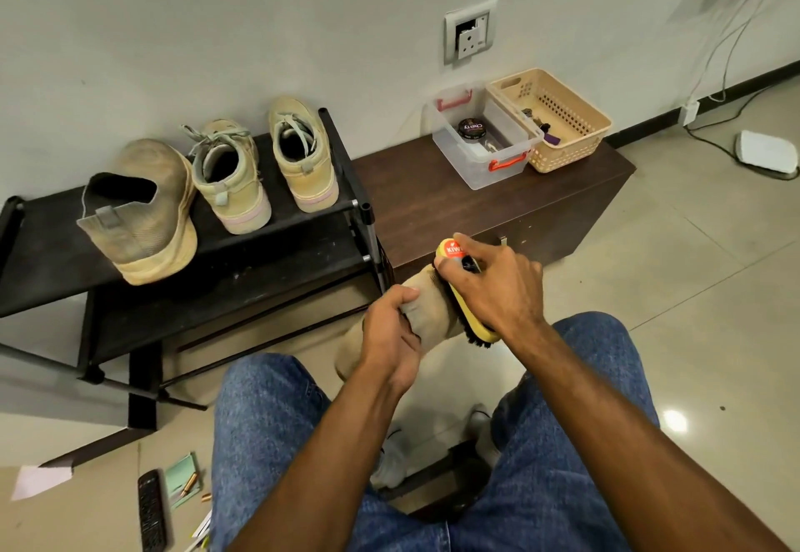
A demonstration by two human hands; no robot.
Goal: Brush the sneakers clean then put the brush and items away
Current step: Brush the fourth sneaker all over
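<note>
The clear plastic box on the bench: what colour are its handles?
The handles of the clear plastic box are red-orange, seen in the head view.

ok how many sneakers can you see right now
4. Three stand on the black rack: a grey-brown sneaker at left, then two beige ones. The fourth is in the left hand, being brushed.

Even indoor light; floor [675, 419] glare; wide-angle edges bowed.
</note>
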